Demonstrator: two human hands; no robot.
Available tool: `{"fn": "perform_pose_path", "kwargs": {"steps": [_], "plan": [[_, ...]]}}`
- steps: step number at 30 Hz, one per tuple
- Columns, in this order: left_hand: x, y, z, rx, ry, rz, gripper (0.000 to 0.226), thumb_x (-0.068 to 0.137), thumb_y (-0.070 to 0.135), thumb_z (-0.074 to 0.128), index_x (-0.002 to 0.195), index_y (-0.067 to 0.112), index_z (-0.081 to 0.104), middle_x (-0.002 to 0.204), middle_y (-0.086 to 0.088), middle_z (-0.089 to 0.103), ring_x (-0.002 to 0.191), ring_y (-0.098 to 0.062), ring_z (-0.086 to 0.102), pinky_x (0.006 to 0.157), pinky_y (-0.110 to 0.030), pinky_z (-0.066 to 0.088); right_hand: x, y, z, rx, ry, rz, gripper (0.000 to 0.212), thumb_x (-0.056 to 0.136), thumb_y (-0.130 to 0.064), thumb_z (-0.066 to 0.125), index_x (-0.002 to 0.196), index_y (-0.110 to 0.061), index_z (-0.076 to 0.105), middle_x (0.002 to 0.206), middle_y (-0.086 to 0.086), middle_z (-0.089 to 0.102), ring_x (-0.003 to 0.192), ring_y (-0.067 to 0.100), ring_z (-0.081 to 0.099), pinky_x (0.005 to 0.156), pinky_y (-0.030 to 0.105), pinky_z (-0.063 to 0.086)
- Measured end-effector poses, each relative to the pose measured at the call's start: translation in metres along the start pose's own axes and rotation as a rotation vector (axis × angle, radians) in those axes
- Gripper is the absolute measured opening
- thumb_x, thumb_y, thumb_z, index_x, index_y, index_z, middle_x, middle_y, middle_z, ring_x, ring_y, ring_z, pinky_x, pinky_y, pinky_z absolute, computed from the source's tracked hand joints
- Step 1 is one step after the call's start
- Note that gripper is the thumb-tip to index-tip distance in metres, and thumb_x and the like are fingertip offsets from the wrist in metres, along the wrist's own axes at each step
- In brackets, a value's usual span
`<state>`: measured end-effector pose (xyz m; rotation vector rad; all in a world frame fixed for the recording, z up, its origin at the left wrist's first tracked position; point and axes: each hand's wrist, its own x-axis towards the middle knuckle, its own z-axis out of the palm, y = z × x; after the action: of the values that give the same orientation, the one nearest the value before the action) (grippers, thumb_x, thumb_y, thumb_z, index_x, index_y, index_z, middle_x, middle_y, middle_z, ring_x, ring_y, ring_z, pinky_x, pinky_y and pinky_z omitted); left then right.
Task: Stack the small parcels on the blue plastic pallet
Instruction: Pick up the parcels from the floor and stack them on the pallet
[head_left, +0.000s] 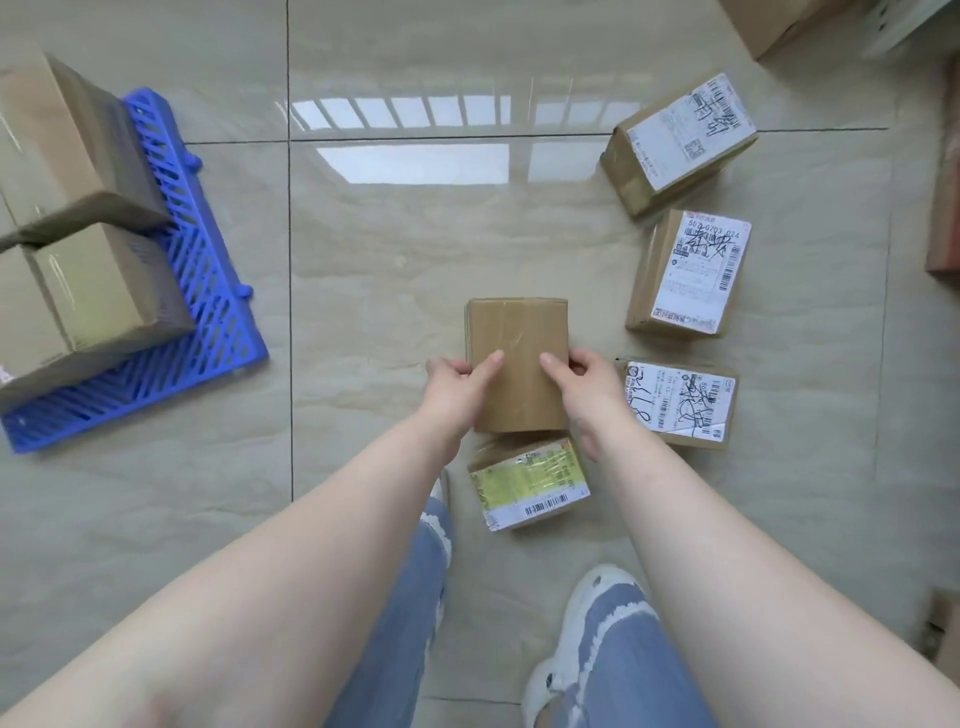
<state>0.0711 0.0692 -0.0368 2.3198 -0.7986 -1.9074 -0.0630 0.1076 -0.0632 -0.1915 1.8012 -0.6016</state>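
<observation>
A plain brown parcel (517, 343) is held above the tiled floor at the centre. My left hand (457, 384) grips its left side with the thumb on top, and my right hand (584, 387) grips its right side the same way. Below it on the floor lies a parcel with a green and white label (530, 480). Three labelled parcels lie to the right: one near my right hand (680, 402), one further out (691, 273), one tilted at the far right (680, 140). The blue plastic pallet (208, 291) lies at the left with stacked brown boxes (67, 208) on it.
My legs in blue jeans and white shoes (582, 639) stand at the bottom centre. More cardboard boxes sit at the top right corner (779, 21) and along the right edge (945, 208). Glossy tile floor (389, 249) lies between the pallet and the parcels.
</observation>
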Motion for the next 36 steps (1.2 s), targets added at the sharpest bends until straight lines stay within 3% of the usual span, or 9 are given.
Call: {"fn": "perform_pose_path", "kwargs": {"steps": [4, 9, 12, 15, 17, 21, 25, 32, 36], "plan": [[-0.059, 0.017, -0.017, -0.092, -0.011, 0.023, 0.056, 0.089, 0.048, 0.062, 0.123, 0.014, 0.034, 0.129, -0.003, 0.048, 0.100, -0.012, 0.051, 0.067, -0.020, 0.037, -0.059, -0.029, -0.006, 0.089, 0.030, -0.046, 0.037, 0.089, -0.029, 0.069, 0.119, -0.010, 0.055, 0.115, 0.006, 0.062, 0.099, 0.016, 0.061, 0.088, 0.030, 0.052], [-0.161, 0.045, -0.062, -0.250, -0.002, 0.075, 0.079, 0.071, 0.065, 0.066, 0.132, 0.025, 0.036, 0.140, -0.001, 0.049, 0.122, -0.016, 0.054, 0.101, -0.037, 0.046, -0.167, -0.087, -0.008, -0.018, -0.036, -0.105, 0.054, 0.066, -0.066, 0.068, 0.100, -0.031, 0.046, 0.122, 0.004, 0.058, 0.111, 0.018, 0.060, 0.099, 0.045, 0.049], [-0.210, 0.052, -0.090, -0.218, -0.037, 0.100, 0.097, 0.053, 0.086, 0.063, 0.131, 0.029, 0.053, 0.140, -0.005, 0.048, 0.126, -0.017, 0.052, 0.109, -0.042, 0.042, -0.233, -0.125, -0.009, -0.018, -0.038, -0.113, 0.054, 0.081, -0.057, 0.065, 0.112, -0.025, 0.035, 0.125, 0.009, 0.055, 0.110, 0.024, 0.059, 0.099, 0.048, 0.047], [-0.281, 0.080, -0.126, -0.212, -0.061, 0.158, 0.082, 0.064, 0.077, 0.059, 0.129, 0.027, 0.052, 0.134, -0.006, 0.051, 0.115, -0.013, 0.058, 0.102, -0.035, 0.047, -0.296, -0.157, -0.012, 0.078, -0.050, -0.103, 0.063, 0.085, -0.057, 0.062, 0.132, -0.027, 0.033, 0.133, 0.006, 0.054, 0.115, 0.021, 0.059, 0.102, 0.044, 0.047], [-0.326, 0.099, -0.146, -0.249, -0.107, 0.197, 0.063, 0.084, 0.062, 0.058, 0.133, 0.024, 0.045, 0.129, -0.003, 0.056, 0.103, -0.008, 0.060, 0.086, -0.025, 0.049, -0.336, -0.178, -0.010, 0.164, -0.094, -0.109, 0.064, 0.090, -0.050, 0.060, 0.142, -0.022, 0.035, 0.135, 0.002, 0.055, 0.115, 0.018, 0.060, 0.100, 0.041, 0.050], [-0.395, 0.116, -0.176, -0.305, -0.126, 0.241, 0.045, 0.095, 0.044, 0.053, 0.133, 0.027, 0.034, 0.109, 0.012, 0.058, 0.091, -0.001, 0.059, 0.069, -0.019, 0.045, -0.406, -0.211, -0.007, 0.277, -0.097, -0.181, 0.059, 0.092, -0.043, 0.060, 0.141, -0.017, 0.042, 0.133, 0.004, 0.060, 0.112, 0.019, 0.065, 0.093, 0.039, 0.055], [-0.443, 0.113, -0.194, -0.372, -0.087, 0.323, 0.044, 0.096, 0.038, 0.055, 0.133, 0.027, 0.033, 0.107, 0.012, 0.056, 0.087, 0.004, 0.057, 0.057, -0.007, 0.046, -0.454, -0.221, -0.007, 0.247, -0.135, -0.258, 0.060, 0.089, -0.047, 0.063, 0.140, -0.019, 0.045, 0.133, 0.004, 0.060, 0.112, 0.019, 0.065, 0.094, 0.042, 0.054], [-0.501, 0.069, -0.215, -0.593, -0.009, 0.342, 0.041, 0.092, 0.040, 0.060, 0.127, 0.026, 0.042, 0.100, 0.012, 0.062, 0.088, -0.001, 0.060, 0.069, -0.019, 0.045, -0.526, -0.212, -0.005, 0.083, -0.169, -0.316, 0.061, 0.089, -0.049, 0.062, 0.141, -0.022, 0.043, 0.130, 0.000, 0.061, 0.114, 0.017, 0.062, 0.099, 0.039, 0.051], [-0.518, 0.048, -0.243, -0.684, 0.043, 0.347, 0.055, 0.086, 0.045, 0.066, 0.131, 0.020, 0.045, 0.115, 0.000, 0.064, 0.099, -0.013, 0.063, 0.085, -0.028, 0.050, -0.555, -0.210, 0.017, 0.011, -0.238, -0.323, 0.062, 0.091, -0.049, 0.059, 0.143, -0.019, 0.042, 0.134, 0.003, 0.060, 0.116, 0.020, 0.062, 0.099, 0.042, 0.051]]}}
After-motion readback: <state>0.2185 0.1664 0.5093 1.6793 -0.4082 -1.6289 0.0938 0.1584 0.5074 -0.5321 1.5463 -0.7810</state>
